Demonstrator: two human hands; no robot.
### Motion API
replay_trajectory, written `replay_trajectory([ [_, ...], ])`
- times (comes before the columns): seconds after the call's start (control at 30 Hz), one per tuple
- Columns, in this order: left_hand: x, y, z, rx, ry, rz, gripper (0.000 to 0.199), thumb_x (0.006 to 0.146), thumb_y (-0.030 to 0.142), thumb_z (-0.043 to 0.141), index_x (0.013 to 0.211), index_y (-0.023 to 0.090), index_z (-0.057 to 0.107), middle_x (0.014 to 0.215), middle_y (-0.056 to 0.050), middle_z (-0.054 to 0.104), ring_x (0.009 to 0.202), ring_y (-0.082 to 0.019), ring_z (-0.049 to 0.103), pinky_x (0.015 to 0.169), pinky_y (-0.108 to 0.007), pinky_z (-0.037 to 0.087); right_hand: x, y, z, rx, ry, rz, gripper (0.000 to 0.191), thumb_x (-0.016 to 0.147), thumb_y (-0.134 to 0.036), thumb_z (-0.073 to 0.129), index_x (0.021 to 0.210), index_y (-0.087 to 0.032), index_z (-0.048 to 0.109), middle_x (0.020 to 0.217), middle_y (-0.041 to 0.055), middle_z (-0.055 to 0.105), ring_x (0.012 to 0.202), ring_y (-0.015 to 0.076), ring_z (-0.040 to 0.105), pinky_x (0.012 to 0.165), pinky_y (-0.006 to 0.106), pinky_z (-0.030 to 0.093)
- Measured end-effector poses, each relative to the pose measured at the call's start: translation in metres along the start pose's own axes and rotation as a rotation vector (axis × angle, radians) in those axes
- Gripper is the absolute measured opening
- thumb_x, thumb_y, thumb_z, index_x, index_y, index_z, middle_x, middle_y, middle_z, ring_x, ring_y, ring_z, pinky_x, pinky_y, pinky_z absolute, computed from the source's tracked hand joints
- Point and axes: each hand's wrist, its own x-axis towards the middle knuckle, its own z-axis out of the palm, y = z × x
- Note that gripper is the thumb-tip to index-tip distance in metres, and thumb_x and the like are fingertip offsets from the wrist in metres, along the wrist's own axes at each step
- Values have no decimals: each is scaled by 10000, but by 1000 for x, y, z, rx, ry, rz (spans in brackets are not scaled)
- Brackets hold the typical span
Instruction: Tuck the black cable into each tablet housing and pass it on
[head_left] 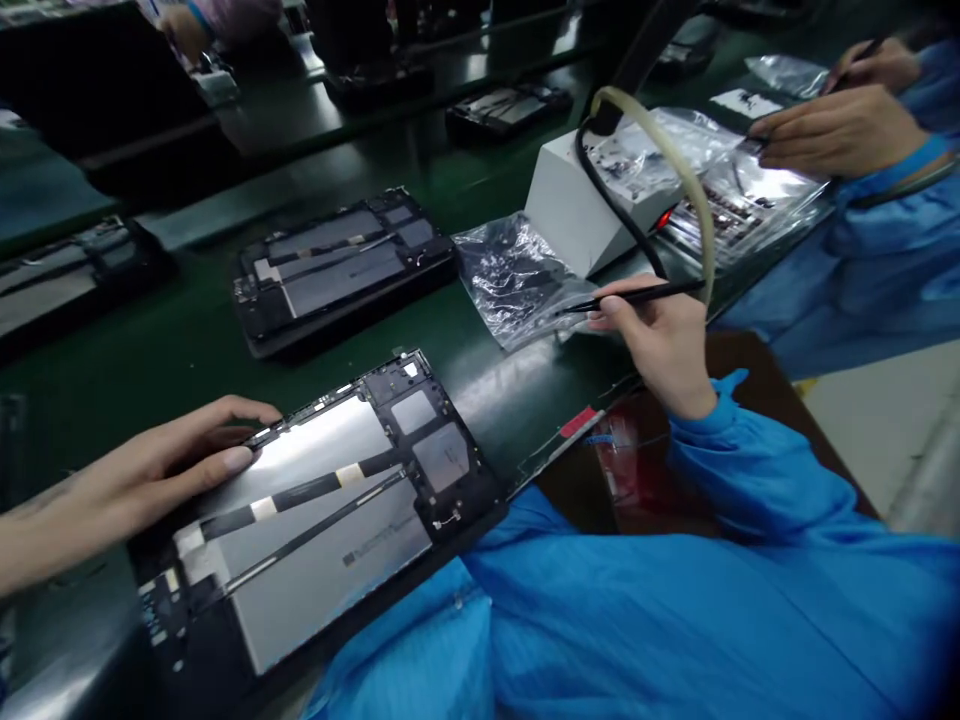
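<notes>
An opened tablet (322, 540), its back cover off, lies in a black holder at the front of the bench. Large silver battery cells and dark ribbon cables show inside it. My left hand (202, 450) grips its upper left edge, thumb over the rim and fingers on the far side. In my right hand (664, 340) are slim black tweezers (637, 296), pinched between thumb and fingers. Their tips point left, over a clear plastic bag (517, 285) with small dark bits in it. Whether the tips hold anything is too small to tell.
A white box (574, 200) with a red light stands behind the bag, a pale hose (697, 190) arching beside it. More opened tablets (345, 265) sit along the green bench (202, 390). At the right, a co-worker's hands (855, 130) work over plastic bags.
</notes>
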Motion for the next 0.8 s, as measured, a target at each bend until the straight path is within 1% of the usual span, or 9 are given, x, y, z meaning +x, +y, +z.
replay_trajectory([
  [0.07, 5, -8, 2, 0, 13, 48, 478, 978, 664, 451, 1317, 358, 591, 1342, 27, 682, 1289, -316, 616, 1079, -440, 503, 3, 7, 4, -6, 6, -4, 213, 949, -429, 730, 1002, -227, 766, 938, 9, 717, 764, 136, 733, 729, 273, 675],
  [0.1, 7, -12, 3, 8, 34, 68, 435, 986, 656, 458, 1313, 400, 589, 1355, 54, 672, 1310, -313, 602, 1124, -468, 472, 4, 10, 6, -5, 14, -10, 218, 941, -447, 739, 992, -237, 766, 928, 2, 715, 762, 138, 731, 711, 271, 678],
  [0.23, 10, -23, 5, -14, 70, 27, 281, 992, 686, 466, 1241, 619, 575, 1318, 181, 664, 1312, -306, 597, 1168, -565, 414, 4, 14, 7, 3, 13, -19, 223, 937, -461, 748, 1007, -250, 770, 945, -6, 723, 782, 140, 736, 701, 264, 688],
  [0.33, 9, -25, 5, -37, 63, 18, 257, 972, 719, 474, 1196, 680, 593, 1307, 221, 668, 1324, -316, 586, 1195, -594, 386, 3, 12, 7, -16, -22, -12, 221, 941, -437, 748, 1034, -240, 779, 993, 4, 734, 808, 136, 740, 735, 258, 690],
  [0.5, 8, -28, 6, -34, 45, 42, 244, 980, 712, 461, 1189, 710, 586, 1308, 240, 673, 1322, -318, 591, 1204, -614, 381, 3, 9, 6, -24, -40, -12, 209, 935, -418, 754, 1031, -236, 789, 1014, 10, 738, 833, 138, 736, 737, 249, 687],
  [0.63, 3, -31, 7, 1, 58, 19, 284, 951, 726, 485, 1215, 694, 583, 1330, 234, 678, 1329, -331, 605, 1172, -607, 424, 6, 11, 6, -31, -58, -16, 210, 940, -423, 749, 1027, -238, 793, 1021, 9, 748, 822, 132, 739, 735, 238, 679],
  [0.7, 0, -22, 4, 43, 84, 22, 304, 956, 700, 487, 1237, 653, 594, 1326, 208, 690, 1304, -328, 631, 1128, -584, 472, 7, 12, 8, -15, -46, -21, 232, 935, -446, 753, 1021, -234, 793, 1004, 11, 752, 785, 130, 737, 718, 238, 675],
  [0.73, 0, -13, 1, 75, 113, 44, 308, 968, 676, 481, 1245, 621, 603, 1318, 187, 698, 1277, -320, 649, 1108, -563, 496, 6, 11, 9, 6, -33, -25, 245, 931, -459, 756, 1013, -231, 793, 991, 13, 751, 771, 132, 736, 708, 242, 675],
  [0.8, 5, 15, -7, 155, 180, 170, 308, 995, 613, 475, 1253, 538, 625, 1291, 134, 718, 1198, -289, 686, 1064, -498, 542, 3, 9, 10, 67, 7, -44, 262, 921, -482, 761, 987, -230, 789, 972, 14, 744, 764, 139, 737, 693, 253, 674],
])
